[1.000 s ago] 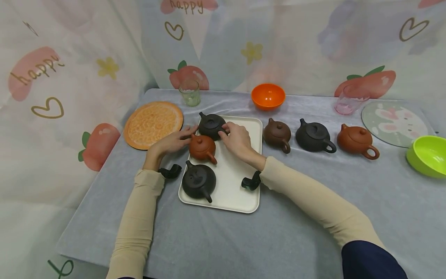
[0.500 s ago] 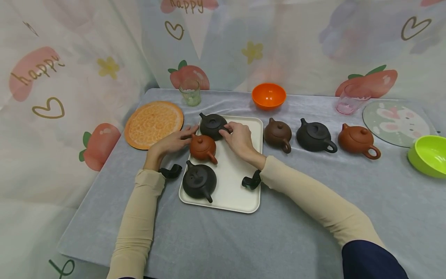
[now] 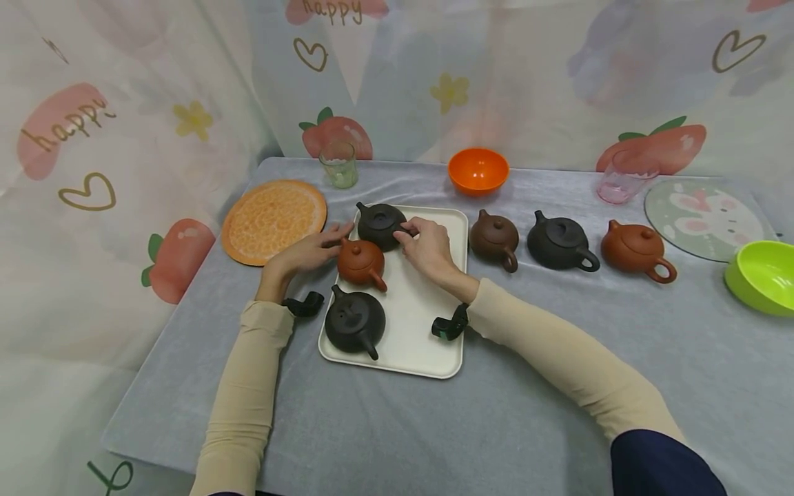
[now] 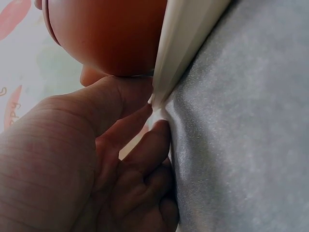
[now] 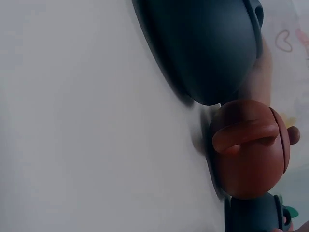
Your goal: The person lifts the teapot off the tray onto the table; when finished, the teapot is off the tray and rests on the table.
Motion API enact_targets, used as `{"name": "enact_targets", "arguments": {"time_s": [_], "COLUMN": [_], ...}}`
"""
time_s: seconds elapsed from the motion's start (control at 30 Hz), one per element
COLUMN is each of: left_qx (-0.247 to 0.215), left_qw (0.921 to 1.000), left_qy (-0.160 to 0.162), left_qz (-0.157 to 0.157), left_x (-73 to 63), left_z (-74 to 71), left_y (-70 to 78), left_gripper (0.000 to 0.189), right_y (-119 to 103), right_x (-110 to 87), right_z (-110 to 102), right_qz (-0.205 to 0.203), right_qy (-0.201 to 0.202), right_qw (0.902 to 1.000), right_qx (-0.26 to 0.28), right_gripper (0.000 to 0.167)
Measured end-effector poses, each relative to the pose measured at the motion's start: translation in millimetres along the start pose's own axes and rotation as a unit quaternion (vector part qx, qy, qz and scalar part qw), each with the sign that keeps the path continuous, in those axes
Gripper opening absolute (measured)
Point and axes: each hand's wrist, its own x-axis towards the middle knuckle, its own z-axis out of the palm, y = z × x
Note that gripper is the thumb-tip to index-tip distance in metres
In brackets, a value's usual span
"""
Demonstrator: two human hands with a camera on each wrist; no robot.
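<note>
On a cream tray (image 3: 422, 303), a black teapot (image 3: 380, 226), a reddish-brown teapot (image 3: 360, 262) and another black teapot (image 3: 355, 320) stand in a column along the left side. My right hand (image 3: 429, 249) pinches the handle of the farthest black one, its fingertips partly covering that handle. At the tray's left edge, my left hand (image 3: 304, 253) lies with fingers extended, beside the reddish-brown teapot. In the left wrist view, the thumb (image 4: 120, 96) is right under that teapot's body, and the other fingers (image 4: 149, 145) are by the tray rim.
Right of the tray stand a dark brown teapot (image 3: 494, 238), a black teapot (image 3: 558, 241) and a reddish-brown teapot (image 3: 635, 249). Around them are an orange bowl (image 3: 477, 172), green bowl (image 3: 759, 279), green glass (image 3: 339, 169), pink glass (image 3: 617, 186), orange round mat (image 3: 273, 224) and rabbit mat (image 3: 707, 220).
The farthest black teapot has shifted slightly to the right on the tray, with my right hand at its handle. My left hand stays in place.
</note>
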Motion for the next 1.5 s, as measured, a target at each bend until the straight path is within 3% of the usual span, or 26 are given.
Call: {"name": "enact_targets", "arguments": {"time_s": [0.5,0.97,1.5], "left_qx": [0.001,0.004,0.004], "left_qw": [1.0000,1.0000,0.9999], "left_qy": [0.001,-0.003,-0.007], "left_qz": [0.001,0.000,-0.015], "left_x": [-2.1,-0.9,-0.3], "left_z": [-1.1,-0.4,-0.3], "left_y": [0.6,0.6,0.0], "left_gripper": [0.055,0.056,0.056], "right_y": [0.8,4.0,6.7], "right_x": [-3.7,-9.2,-28.2], "right_z": [-10.0,-22.8,-38.7], "right_qz": [0.006,0.008,0.007], "right_qy": [0.001,0.027,0.036], "right_qw": [0.9999,0.9996,0.9992], "right_qx": [0.011,0.008,0.012], "right_gripper": [0.025,0.024,0.025]}}
